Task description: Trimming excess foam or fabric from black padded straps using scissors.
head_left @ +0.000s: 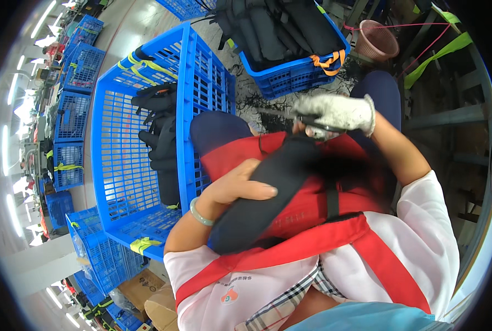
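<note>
Across my lap, over a red apron (229, 160), lies a long, curved black padded piece (273, 185), shaped like a shoulder strap. My left hand (243, 187), bare with a pale bangle at the wrist, grips it, thumb on top and the other fingers partly hidden beneath. At its far end is my right hand (334, 113) in a white knit glove, closed around dark-handled scissors (312, 119). Their blurred blades point left. A smeared dark part of the piece spreads out below the glove.
Left of my knees, a blue crate (186, 110) on its side holds several black pieces (166, 138). Ahead stands another blue crate (295, 80) heaped with black padded pieces (273, 33). A pink basket (376, 41) is at far right. Black scraps (257, 102) litter the floor.
</note>
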`<state>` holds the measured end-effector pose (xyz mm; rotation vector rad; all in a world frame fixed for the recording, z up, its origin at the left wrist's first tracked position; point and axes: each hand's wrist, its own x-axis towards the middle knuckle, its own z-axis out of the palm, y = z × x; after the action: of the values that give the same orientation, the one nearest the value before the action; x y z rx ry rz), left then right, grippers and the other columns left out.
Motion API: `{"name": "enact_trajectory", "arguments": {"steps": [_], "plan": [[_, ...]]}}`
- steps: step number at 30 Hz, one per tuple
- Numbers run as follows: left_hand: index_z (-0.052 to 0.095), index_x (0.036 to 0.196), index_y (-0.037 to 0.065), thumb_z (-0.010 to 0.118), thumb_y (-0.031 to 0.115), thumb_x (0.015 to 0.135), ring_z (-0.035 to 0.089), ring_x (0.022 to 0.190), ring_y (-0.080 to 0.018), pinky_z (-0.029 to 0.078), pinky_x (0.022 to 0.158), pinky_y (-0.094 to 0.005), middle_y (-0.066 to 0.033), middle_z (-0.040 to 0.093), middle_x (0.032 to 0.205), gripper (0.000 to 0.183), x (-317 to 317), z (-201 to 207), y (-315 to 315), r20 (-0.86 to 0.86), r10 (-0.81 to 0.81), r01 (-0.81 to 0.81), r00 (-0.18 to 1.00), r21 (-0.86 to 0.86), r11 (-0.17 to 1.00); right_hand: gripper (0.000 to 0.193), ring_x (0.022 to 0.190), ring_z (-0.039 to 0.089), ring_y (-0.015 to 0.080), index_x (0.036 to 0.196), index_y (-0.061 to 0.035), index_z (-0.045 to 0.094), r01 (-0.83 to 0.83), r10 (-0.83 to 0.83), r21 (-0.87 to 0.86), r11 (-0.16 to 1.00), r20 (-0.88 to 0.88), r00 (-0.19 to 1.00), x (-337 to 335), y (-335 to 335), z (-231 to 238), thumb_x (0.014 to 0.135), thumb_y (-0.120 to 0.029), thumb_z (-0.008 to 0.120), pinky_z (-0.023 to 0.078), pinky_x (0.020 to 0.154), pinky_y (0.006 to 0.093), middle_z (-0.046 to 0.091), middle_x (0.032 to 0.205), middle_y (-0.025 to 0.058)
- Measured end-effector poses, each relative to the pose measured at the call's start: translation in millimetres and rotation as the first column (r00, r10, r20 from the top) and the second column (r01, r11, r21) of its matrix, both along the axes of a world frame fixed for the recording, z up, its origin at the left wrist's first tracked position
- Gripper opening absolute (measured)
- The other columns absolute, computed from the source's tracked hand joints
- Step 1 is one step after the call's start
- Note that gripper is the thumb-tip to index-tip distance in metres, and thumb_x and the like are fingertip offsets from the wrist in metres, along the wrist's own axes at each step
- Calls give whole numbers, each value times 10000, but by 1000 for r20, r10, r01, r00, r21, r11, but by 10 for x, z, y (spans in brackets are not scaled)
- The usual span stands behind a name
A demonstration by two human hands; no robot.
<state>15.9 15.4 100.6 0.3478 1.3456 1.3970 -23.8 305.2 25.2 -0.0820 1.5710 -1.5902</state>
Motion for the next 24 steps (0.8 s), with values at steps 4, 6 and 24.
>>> {"name": "enact_trajectory", "arguments": {"steps": [4,6,24], "plan": [[625,889,-53,607,318,841,542,531,-143,364,449,-276,-96,631,681,374,-229,-172,-143,508,-66,-232,859,501,834,392,475,561,97,1093,-50,535,78,-42,-75,994,400,915,258,-273,-395,1025,-390,351,422,424,212,509,570,-76],[613,881,-48,542,374,867,483,466,-135,326,416,-278,-102,615,648,428,-343,-406,-19,478,-230,-197,847,687,700,399,523,566,94,1094,-37,534,6,75,-301,953,254,964,279,-343,-468,1016,-394,373,442,463,226,556,652,-38],[454,1355,60,756,231,743,474,1187,-293,419,930,-386,-150,430,1366,703,-87,-1065,1005,-795,55,99,604,143,985,214,874,583,157,1024,-57,559,326,-369,-434,840,-16,929,-422,38,-711,891,-216,609,477,743,248,573,909,52]]}}
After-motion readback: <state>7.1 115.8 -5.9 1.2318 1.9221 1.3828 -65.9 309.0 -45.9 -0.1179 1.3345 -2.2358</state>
